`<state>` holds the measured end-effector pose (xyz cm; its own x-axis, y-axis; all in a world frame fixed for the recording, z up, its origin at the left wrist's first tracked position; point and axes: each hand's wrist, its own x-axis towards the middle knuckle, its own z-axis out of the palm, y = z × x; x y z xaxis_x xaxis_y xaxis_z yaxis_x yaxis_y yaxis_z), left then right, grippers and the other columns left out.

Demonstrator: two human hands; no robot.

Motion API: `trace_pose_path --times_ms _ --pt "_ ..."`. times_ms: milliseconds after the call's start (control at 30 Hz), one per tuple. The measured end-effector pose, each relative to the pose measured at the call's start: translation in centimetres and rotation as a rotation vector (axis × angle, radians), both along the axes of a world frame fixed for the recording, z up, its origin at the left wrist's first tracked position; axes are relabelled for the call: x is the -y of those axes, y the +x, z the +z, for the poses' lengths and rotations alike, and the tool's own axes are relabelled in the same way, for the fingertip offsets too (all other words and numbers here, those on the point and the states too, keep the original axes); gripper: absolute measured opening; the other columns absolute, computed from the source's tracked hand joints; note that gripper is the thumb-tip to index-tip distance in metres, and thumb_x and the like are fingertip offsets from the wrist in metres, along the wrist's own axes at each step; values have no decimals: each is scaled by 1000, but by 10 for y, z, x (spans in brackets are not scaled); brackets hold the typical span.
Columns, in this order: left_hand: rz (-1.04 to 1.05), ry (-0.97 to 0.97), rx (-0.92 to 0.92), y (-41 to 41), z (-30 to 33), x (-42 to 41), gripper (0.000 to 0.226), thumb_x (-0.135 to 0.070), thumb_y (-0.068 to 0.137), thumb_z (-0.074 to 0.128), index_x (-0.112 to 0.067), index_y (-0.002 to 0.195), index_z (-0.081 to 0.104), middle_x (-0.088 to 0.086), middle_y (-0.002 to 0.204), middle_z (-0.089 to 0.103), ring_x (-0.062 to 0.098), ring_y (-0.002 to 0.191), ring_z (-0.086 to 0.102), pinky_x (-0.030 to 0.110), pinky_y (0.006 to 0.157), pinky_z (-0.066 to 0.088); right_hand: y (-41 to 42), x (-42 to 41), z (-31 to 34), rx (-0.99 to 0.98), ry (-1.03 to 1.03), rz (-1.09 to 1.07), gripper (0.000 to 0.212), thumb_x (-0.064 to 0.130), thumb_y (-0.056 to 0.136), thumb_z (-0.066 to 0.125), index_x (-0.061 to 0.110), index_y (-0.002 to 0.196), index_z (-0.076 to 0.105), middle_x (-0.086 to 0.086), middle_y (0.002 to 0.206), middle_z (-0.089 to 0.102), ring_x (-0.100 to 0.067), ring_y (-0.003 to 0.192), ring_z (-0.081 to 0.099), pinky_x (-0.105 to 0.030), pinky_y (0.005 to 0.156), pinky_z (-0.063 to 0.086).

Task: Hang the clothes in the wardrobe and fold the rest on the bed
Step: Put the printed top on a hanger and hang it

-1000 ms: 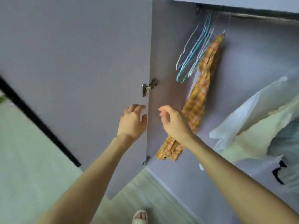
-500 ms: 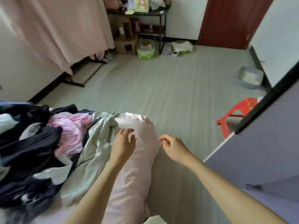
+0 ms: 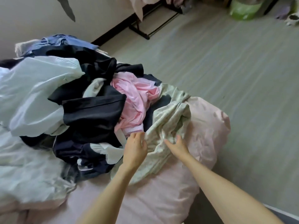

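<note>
Right hand's (image 3: pixel 177 145) fingertips sink into the pale garment's (image 3: pixel 168 126) folds, grip unclear.

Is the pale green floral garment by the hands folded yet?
Not folded. The pale green floral garment lies crumpled and twisted across the pink pillow.
</note>
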<state>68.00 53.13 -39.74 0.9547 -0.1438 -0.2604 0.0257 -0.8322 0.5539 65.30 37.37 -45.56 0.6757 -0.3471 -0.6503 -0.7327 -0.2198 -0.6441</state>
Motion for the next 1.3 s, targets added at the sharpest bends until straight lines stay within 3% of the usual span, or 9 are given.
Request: trace_pose_path --times_ms 100,200,333,600,767,900,1067,1200,1300 --pt "10 -5 45 16 -19 -2 33 -6 89 49 -5 121 56 13 113 56 31 105 50 40 89 41 49 -12 -30 -80 67 -205 109 58 76 65 10 150 1 -14 156 8 -29 144 9 -42 117 13" --pt "4 -14 118 25 -40 -6 35 0 86 52 -2 120 56 14 115 57 32 105 52 41 90 43 95 -21 -67 -200 94 -288 119 66 68 66 7 148 1 -17 154 6 -32 143 10 -46 116 14" --pt "-17 -47 158 24 -56 -15 37 4 83 53 0 120 56 13 115 56 30 105 53 41 91 45 102 -24 -101 -304 -141 -205 77 37 82 66 2 139 27 -21 142 36 -36 129 38 -39 105 34" --pt "-142 -146 -24 -7 -60 -12 51 -24 89 60 -15 136 43 2 137 42 18 128 38 21 103 27 22 -22 -51 22 226 -543 6 8 86 54 13 88 57 2 90 64 -16 84 60 -26 76 46" --pt "-391 170 -197 -36 -61 7 88 -62 76 59 -40 147 11 -14 156 8 14 144 4 40 110 12 -20 -2 -1 120 183 -344 23 7 85 52 17 66 58 12 62 62 -2 60 58 -19 56 48" --pt "-415 242 -130 -45 -59 10 58 -42 86 58 -34 139 33 -15 152 24 16 145 8 43 111 10 -48 43 38 155 167 -356 22 4 85 49 15 68 57 6 63 59 -2 57 57 -16 54 46" --pt "-493 -46 -195 -73 -30 50 16 -13 94 46 -16 107 54 5 95 66 28 95 60 35 77 40 -113 113 80 197 173 -495 24 -1 85 45 13 75 61 7 58 64 -7 58 62 -19 49 48" --pt "-410 -300 -321 -104 3 111 15 -10 94 42 -12 97 57 -4 89 60 16 83 56 24 66 37 -168 156 100 195 182 -705 11 6 89 52 8 91 63 -8 84 68 -22 80 64 -36 75 52" --pt "-321 -528 -503 -129 45 167 20 -4 91 40 -10 92 59 1 89 61 15 84 56 25 70 44 -224 187 123 253 217 -766 17 25 93 55 12 95 64 -5 90 69 -18 83 65 -30 71 51"
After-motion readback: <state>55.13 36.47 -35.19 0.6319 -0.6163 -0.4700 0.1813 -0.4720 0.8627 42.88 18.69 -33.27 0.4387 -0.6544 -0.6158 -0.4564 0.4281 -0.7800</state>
